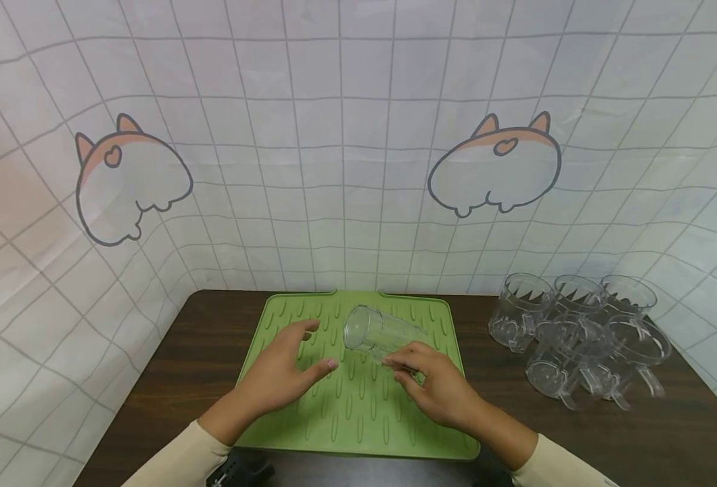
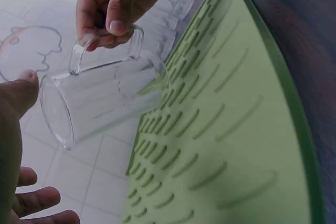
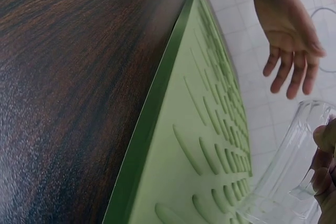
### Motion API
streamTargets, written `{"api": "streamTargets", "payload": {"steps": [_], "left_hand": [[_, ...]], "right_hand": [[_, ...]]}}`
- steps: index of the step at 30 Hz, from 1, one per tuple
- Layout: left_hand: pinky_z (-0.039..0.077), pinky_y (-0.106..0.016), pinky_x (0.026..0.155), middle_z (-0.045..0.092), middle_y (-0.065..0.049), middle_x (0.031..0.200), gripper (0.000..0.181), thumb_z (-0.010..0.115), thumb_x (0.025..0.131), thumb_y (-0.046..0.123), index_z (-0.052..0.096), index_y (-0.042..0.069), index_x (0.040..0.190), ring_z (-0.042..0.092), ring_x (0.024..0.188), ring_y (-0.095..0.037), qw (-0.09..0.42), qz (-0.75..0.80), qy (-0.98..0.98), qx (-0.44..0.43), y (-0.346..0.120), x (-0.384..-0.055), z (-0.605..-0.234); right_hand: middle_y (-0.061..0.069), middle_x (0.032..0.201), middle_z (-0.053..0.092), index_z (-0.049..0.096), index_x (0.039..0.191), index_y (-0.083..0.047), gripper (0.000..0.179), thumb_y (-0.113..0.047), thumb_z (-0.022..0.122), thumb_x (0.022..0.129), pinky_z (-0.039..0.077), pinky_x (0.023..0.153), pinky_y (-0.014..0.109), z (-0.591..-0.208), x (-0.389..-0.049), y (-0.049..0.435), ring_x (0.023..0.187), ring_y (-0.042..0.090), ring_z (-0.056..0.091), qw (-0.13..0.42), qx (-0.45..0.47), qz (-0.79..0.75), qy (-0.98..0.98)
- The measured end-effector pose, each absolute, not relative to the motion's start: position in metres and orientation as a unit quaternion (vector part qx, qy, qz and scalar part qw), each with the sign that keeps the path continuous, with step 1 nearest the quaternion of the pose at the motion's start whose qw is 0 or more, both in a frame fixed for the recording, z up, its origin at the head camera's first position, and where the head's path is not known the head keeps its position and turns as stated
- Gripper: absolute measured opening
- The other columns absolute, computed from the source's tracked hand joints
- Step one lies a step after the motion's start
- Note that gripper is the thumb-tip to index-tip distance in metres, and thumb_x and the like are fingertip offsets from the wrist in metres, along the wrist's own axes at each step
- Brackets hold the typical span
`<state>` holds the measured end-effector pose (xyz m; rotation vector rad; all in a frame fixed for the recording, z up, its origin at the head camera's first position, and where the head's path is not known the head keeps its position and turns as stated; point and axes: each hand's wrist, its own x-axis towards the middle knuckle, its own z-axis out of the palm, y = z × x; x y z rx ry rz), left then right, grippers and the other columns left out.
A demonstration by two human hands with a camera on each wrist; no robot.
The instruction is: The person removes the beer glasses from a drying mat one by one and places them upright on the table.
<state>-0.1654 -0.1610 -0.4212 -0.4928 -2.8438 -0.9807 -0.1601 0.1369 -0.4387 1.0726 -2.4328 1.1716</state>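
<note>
A clear glass mug (image 1: 378,331) lies tilted on its side in the air, over the middle of a green ribbed drying mat (image 1: 346,406). My right hand (image 1: 434,385) pinches its handle, thumb against fingers, as the left wrist view shows at the mug's handle (image 2: 107,51). One round end of the mug points left, towards my left hand (image 1: 282,365). That hand is held apart from the mug over the mat's left part, fingers spread and holding nothing. In the right wrist view, the left hand (image 3: 291,40) has its palm and straight fingers showing.
Several clear mugs (image 1: 568,338) stand close together on the dark wooden table (image 1: 651,439) to the right of the mat. A white tiled-pattern sheet (image 1: 358,169) with cartoon animals rises behind the table and along both sides. A black object (image 1: 239,470) sits near the left sleeve.
</note>
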Motion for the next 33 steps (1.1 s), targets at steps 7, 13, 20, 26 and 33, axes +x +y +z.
{"api": "streamTargets", "payload": {"steps": [7, 13, 20, 26, 33], "left_hand": [[0.051, -0.052, 0.095, 0.057, -0.007, 0.141, 0.082, 0.068, 0.093, 0.060, 0.044, 0.009, 0.153, 0.058, 0.124, -0.028, 0.033, -0.368, -0.914, -0.164, -0.139, -0.181, -0.416], [0.052, -0.052, 0.093, 0.060, -0.007, 0.137, 0.088, 0.065, 0.092, 0.066, 0.042, 0.010, 0.155, 0.059, 0.124, -0.028, 0.006, -0.387, -0.909, -0.157, -0.120, -0.191, -0.413], [0.053, -0.051, 0.089, 0.062, -0.009, 0.133, 0.084, 0.063, 0.093, 0.066, 0.047, 0.008, 0.151, 0.059, 0.118, -0.028, 0.008, -0.379, -0.911, -0.160, -0.112, -0.195, -0.416], [0.053, -0.052, 0.090, 0.063, -0.011, 0.131, 0.079, 0.066, 0.092, 0.063, 0.052, 0.007, 0.146, 0.060, 0.118, -0.029, 0.016, -0.381, -0.912, -0.154, -0.111, -0.196, -0.416], [0.052, -0.051, 0.088, 0.065, -0.005, 0.121, 0.065, 0.075, 0.090, 0.052, 0.059, 0.010, 0.137, 0.061, 0.114, -0.028, 0.034, -0.400, -0.904, -0.148, -0.116, -0.195, -0.417]], "right_hand": [[-0.002, 0.109, 0.068, 0.074, 0.120, -0.008, 0.031, 0.003, 0.074, 0.092, 0.057, 0.076, 0.031, -0.439, -0.160, 0.138, 0.094, 0.009, 0.065, 0.117, 0.371, 0.399, -0.830], [-0.002, 0.110, 0.068, 0.074, 0.120, -0.009, 0.032, 0.003, 0.075, 0.091, 0.056, 0.072, 0.033, -0.440, -0.161, 0.137, 0.091, 0.008, 0.064, 0.124, 0.379, 0.397, -0.827], [-0.002, 0.109, 0.068, 0.075, 0.119, -0.007, 0.031, 0.004, 0.075, 0.090, 0.056, 0.071, 0.031, -0.440, -0.161, 0.136, 0.090, 0.008, 0.063, 0.130, 0.391, 0.397, -0.820], [-0.002, 0.110, 0.067, 0.075, 0.120, -0.008, 0.033, 0.004, 0.076, 0.089, 0.057, 0.072, 0.033, -0.442, -0.161, 0.137, 0.094, 0.010, 0.064, 0.139, 0.390, 0.390, -0.822], [-0.001, 0.114, 0.068, 0.071, 0.121, -0.010, 0.045, 0.001, 0.085, 0.080, 0.053, 0.088, 0.038, -0.444, -0.163, 0.139, 0.106, 0.019, 0.062, 0.217, 0.366, 0.379, -0.822]]}}
